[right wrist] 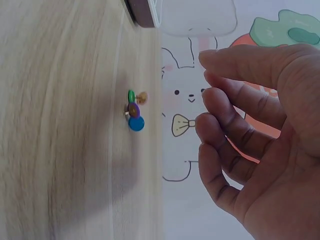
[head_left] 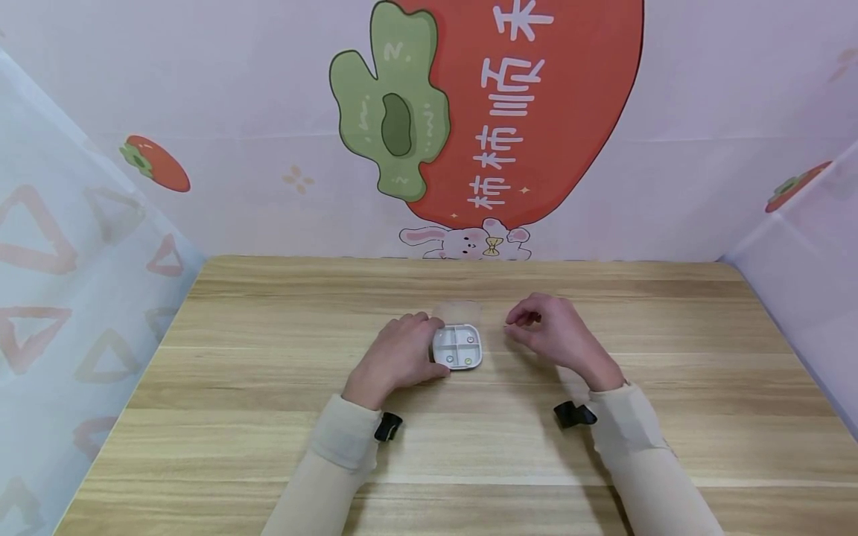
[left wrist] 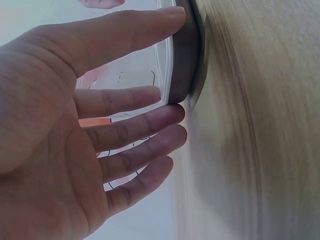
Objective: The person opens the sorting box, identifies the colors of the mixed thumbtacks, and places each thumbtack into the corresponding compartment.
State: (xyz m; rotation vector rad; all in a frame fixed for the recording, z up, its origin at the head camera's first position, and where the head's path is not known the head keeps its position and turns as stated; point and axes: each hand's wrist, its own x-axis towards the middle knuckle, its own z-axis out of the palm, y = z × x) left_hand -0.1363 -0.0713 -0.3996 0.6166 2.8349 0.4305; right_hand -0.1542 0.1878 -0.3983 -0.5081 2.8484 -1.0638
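A small white four-compartment box [head_left: 457,347] with a dark base sits on the table, its clear lid [head_left: 457,311] raised at the back. Several tiny round studs, like thumbtacks, lie in its compartments. My left hand [head_left: 401,350] holds the box from the left, the thumb at its near side and fingertips against its far side. My right hand [head_left: 553,333] hovers to the right, its thumb and forefinger tips close together. A pale speck shows at those tips, too small to identify. Beneath that hand lie several coloured thumbtacks [right wrist: 134,111]: green, purple, blue and yellowish.
The wooden table [head_left: 268,320] meets a printed cloth backdrop [head_left: 255,193] at its far edge. Cloth walls also stand at the left and right. A black clip-like piece hangs at each cuff.
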